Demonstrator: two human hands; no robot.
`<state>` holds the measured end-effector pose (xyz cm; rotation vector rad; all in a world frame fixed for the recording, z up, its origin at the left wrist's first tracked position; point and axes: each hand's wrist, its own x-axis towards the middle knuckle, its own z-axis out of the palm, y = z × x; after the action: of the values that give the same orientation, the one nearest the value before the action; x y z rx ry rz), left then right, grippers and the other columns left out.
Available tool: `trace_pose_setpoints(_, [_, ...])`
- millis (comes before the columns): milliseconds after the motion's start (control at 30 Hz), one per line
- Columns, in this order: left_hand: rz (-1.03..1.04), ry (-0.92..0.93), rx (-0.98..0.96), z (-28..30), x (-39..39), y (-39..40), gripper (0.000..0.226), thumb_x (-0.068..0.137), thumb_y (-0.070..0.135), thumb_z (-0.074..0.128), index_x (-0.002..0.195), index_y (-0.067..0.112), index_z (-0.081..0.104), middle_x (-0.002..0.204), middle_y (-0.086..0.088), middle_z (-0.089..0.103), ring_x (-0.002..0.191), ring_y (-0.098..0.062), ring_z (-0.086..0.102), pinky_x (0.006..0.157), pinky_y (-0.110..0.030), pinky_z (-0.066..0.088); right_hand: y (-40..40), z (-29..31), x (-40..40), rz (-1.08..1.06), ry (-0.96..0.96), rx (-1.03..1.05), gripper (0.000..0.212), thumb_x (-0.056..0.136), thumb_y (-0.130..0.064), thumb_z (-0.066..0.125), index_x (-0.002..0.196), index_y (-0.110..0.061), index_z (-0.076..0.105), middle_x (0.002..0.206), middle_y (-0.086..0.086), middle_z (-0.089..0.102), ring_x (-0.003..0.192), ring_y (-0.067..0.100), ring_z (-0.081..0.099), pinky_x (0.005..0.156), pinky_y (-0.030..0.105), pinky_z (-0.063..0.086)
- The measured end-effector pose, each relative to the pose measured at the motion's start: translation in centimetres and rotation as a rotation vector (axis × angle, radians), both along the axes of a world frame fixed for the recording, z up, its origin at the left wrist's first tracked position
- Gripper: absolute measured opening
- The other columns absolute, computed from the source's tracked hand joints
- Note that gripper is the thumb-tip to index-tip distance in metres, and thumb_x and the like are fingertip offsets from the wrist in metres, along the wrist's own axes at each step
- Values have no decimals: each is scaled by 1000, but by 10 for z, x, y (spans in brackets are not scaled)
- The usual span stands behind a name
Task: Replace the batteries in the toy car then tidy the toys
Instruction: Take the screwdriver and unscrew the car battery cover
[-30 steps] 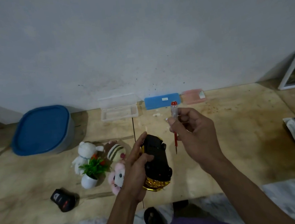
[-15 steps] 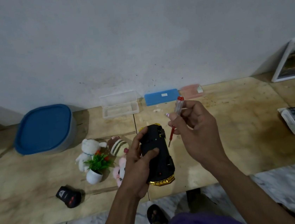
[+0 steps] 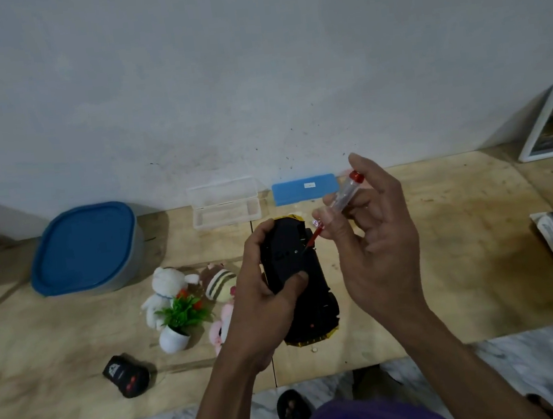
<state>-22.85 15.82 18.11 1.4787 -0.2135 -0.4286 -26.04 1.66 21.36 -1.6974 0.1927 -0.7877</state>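
A bare grey wall stood behind a low wooden board laid over a marbled floor. Above the board's middle, the right hand pinched a small screwdriver with a clear handle and red cap between thumb and forefinger, its other fingers loosely spread; the red shaft slanted down so the tip met the black underside of the toy car at what looked like a screw. The left hand gripped the car belly-up from its left flank, fingers curled over the far edge and thumb pressed on the underside, holding it just above the board.

Left of the car lay a cluster of plush toys and a little potted plant; further left and nearer the person sat a black remote. Beyond the car, against the wall, were a clear plastic case and a blue case, with a blue-lidded tub well to the left.

The step in hand appeared to be undoing the battery cover's screw. The next move would call for keeping the tip seated and turning steadily while the left hand kept the car from twisting.
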Motion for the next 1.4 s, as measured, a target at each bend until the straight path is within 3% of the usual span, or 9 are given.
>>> trace_pose_setpoints(133, [3, -32, 46, 5, -2, 2, 74, 88, -11, 65, 141, 38, 45, 134, 22, 56, 115, -6, 63, 88, -32, 60, 4, 0, -1, -26, -36, 36, 56, 95, -8, 67, 142, -24, 42, 102, -1, 71, 97, 25, 73, 84, 54, 59])
trace_pose_setpoints(267, [5, -49, 65, 7, -4, 6, 74, 88, -12, 65, 142, 35, 45, 134, 21, 57, 117, -7, 63, 91, -34, 60, 9, -2, -2, -23, -44, 48, 55, 95, -7, 66, 142, -22, 42, 103, -8, 69, 97, 25, 73, 82, 55, 59])
trace_pose_setpoints(333, [7, -36, 60, 7, -5, 7, 74, 88, -12, 64, 142, 35, 45, 133, 20, 57, 117, -8, 63, 90, -35, 60, 12, -3, -3, -24, -39, 56, 55, 95, -6, 66, 142, -23, 43, 101, -1, 70, 96, 25, 74, 81, 55, 59])
trace_pose_setpoints(567, [1, -36, 47, 10, -7, 13, 73, 87, -14, 64, 142, 31, 46, 133, 16, 57, 111, 1, 64, 77, -19, 57, 19, -3, -4, -37, -49, 42, 56, 95, -5, 66, 140, -27, 42, 99, 3, 70, 95, 23, 74, 80, 55, 59])
trace_pose_setpoints(833, [1, -12, 29, 9, -7, 16, 74, 87, -13, 64, 141, 33, 47, 136, 10, 56, 111, -5, 65, 79, -26, 60, 22, -5, -5, -57, -37, 21, 55, 95, -7, 66, 142, -24, 42, 102, 4, 70, 97, 22, 74, 82, 53, 60])
trace_pose_setpoints(1100, [9, -16, 44, 7, -6, 18, 75, 87, -14, 65, 141, 35, 47, 135, 15, 56, 115, -7, 64, 84, -30, 61, 23, -6, -3, -38, -42, -12, 56, 95, -6, 67, 142, -24, 43, 103, -1, 70, 97, 21, 74, 81, 50, 60])
trace_pose_setpoints(1200, [11, -17, 68, 7, -6, 19, 76, 86, -13, 65, 141, 37, 47, 136, 14, 56, 117, -9, 63, 87, -33, 61, 21, -3, -3, 19, -8, -72, 55, 97, -7, 65, 143, -24, 43, 109, -3, 69, 102, 17, 71, 82, 36, 61])
trace_pose_setpoints(1300, [17, -29, 85, 8, -7, 20, 75, 87, -12, 65, 141, 37, 46, 131, 18, 55, 111, 3, 62, 84, -27, 61, 19, 0, 0, 33, 21, -173, 56, 93, -11, 71, 140, -28, 46, 112, -6, 63, 101, 12, 66, 76, 15, 56])
trace_pose_setpoints(1400, [8, -19, 89, 8, -7, 20, 75, 87, -11, 66, 141, 38, 46, 117, 33, 57, 107, 6, 63, 82, -26, 61, 12, 1, 4, 77, 13, -227, 58, 93, -8, 71, 142, -25, 46, 114, -5, 64, 100, 8, 66, 78, 13, 55])
